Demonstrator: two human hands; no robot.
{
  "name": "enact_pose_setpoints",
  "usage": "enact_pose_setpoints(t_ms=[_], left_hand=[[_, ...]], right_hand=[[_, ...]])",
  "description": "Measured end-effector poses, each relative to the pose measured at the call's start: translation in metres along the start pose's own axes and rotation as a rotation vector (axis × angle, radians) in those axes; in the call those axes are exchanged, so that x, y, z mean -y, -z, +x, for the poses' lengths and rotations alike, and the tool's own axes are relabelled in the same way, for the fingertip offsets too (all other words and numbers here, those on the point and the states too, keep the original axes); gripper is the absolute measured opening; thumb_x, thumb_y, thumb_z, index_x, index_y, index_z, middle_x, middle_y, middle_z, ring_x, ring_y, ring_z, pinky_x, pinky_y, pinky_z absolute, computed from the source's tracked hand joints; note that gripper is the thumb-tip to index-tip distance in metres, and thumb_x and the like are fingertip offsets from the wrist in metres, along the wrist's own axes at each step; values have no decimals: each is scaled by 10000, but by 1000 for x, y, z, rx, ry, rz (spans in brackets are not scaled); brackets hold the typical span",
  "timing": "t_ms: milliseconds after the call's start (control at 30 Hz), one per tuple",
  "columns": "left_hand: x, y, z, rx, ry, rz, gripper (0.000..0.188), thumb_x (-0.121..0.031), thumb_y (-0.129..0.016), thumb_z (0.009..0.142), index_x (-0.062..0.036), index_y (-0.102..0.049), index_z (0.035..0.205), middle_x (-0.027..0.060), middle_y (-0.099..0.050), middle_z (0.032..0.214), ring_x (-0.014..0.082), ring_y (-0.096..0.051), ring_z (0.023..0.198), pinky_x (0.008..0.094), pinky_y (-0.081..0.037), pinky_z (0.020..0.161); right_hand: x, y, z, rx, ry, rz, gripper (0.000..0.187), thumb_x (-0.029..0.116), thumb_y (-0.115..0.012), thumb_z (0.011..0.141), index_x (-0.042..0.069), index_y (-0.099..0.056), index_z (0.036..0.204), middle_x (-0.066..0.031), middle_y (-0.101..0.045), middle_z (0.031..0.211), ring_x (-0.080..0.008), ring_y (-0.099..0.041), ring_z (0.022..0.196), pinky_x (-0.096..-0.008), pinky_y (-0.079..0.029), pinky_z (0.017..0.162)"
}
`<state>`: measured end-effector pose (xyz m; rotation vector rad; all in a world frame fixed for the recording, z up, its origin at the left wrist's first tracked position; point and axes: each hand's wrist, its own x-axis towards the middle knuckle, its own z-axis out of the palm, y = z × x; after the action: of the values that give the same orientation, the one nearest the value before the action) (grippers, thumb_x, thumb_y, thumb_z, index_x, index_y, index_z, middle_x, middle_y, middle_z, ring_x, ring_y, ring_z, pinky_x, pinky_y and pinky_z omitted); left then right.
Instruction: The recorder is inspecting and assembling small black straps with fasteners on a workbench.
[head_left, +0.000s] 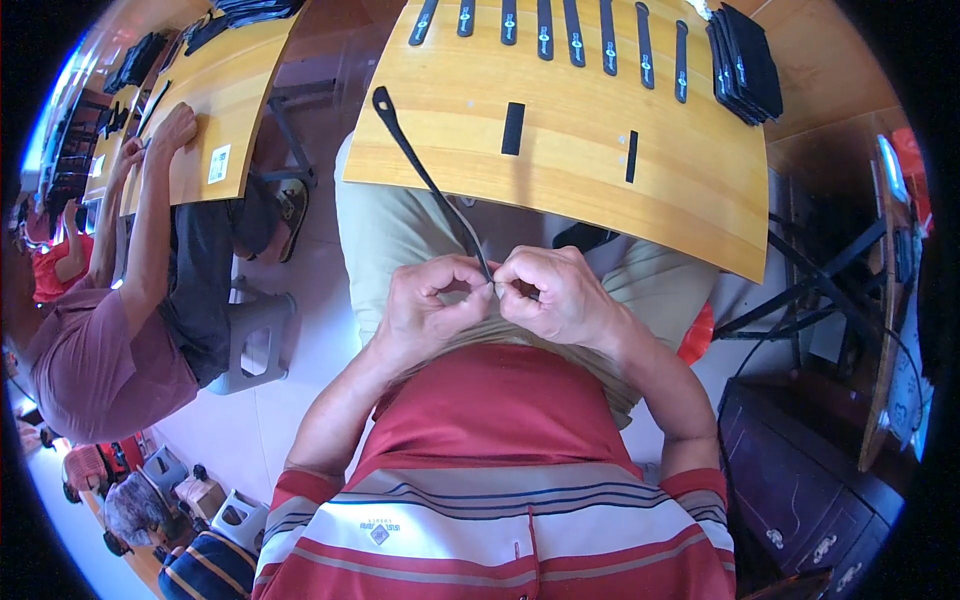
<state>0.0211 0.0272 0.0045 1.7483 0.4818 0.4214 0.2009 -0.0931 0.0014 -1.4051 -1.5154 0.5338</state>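
A long, narrow black strap [420,165] runs up from my fingers over the table's near edge, its wider end with a small hole pointing away from me. My left hand [435,300] pinches the strap's lower end between thumb and forefinger. Right against it, my right hand [555,295] is also closed in a pinch at that same end. The fingertips of both hands meet over my lap, hiding the very tip of the strap. On the wooden table [420,130] ahead lie a short wide black strip [513,128] and a thinner black strip [631,157].
Several black straps [576,35] lie in a row along the table's far side. A stack of black fabric pieces [750,70] sits at its right corner. Leftward, another person's hands [172,130] work at a second table [235,90]. A dark drawer cabinet [790,470] stands at right.
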Motion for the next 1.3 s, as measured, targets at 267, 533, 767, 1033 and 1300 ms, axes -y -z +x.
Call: enact_pose_setpoints(t_ms=[267,533,767,1033,1300], left_hand=[[-9,8,4,58,117,-61,95,-40,-732,937,41,-731,987,107,-745,1034,128,-710,931,274,-587,851],[-4,4,1,35,137,-102,88,-35,-744,916,36,-736,967,89,-755,991,105,-706,916,264,-584,829],[5,-2,-2,-29,178,-142,57,-11,-745,895,20,-734,942,52,-754,934,74,-688,874,243,-570,798],[15,-2,-5,-32,228,-355,54,45,-726,910,10,-722,951,14,-723,945,53,-653,876,220,-552,793],[14,-2,-9,-56,237,-378,76,37,-750,913,10,-727,980,30,-732,968,59,-664,875,226,-563,810]], right_hand=[[4,3,1,31,-33,-6,119,8,-693,840,17,-613,928,-131,-640,783,-305,-661,646,-382,-510,560],[1,-7,-4,-12,-9,-34,131,-26,-675,855,8,-603,959,-135,-619,784,-321,-646,640,-403,-496,554],[1,-12,-9,-21,-42,-35,136,-47,-667,848,10,-586,941,-137,-611,775,-321,-640,639,-403,-501,565],[1,-15,-9,-37,-64,13,136,-51,-665,846,19,-575,921,-127,-601,768,-309,-628,634,-393,-499,577],[6,-13,-9,-44,-80,4,101,-16,-668,860,6,-588,918,-153,-630,789,-334,-658,671,-420,-512,588]])
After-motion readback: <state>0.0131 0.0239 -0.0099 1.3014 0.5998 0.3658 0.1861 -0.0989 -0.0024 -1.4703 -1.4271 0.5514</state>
